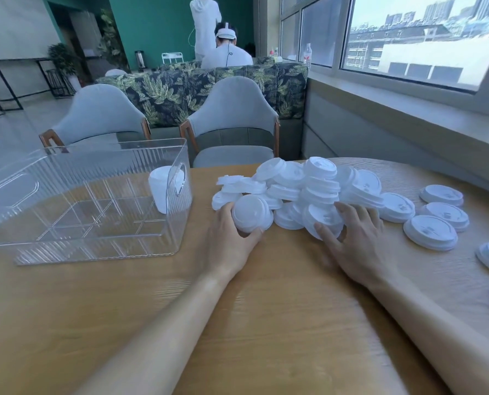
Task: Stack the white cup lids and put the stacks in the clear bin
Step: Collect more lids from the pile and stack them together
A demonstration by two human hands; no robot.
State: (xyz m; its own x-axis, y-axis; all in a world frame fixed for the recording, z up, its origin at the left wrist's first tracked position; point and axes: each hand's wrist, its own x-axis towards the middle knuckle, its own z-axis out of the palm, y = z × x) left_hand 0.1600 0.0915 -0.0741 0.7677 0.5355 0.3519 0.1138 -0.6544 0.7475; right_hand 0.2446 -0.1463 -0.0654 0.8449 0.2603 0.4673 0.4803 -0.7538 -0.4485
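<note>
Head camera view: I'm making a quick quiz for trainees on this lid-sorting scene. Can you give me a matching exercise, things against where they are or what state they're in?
Things:
1. left hand
2. right hand
3. clear bin
4. single lids

Places or states:
A. lying flat on the table to the right of the pile
B. gripping a short stack of lids
C. resting spread on a lid at the near edge of the pile
D. holding one white stack against its right wall

Pairs: 1-B, 2-C, 3-D, 4-A

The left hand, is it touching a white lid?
Touching. The head view shows the left hand with fingers and thumb curled round a small lid stack.
</note>
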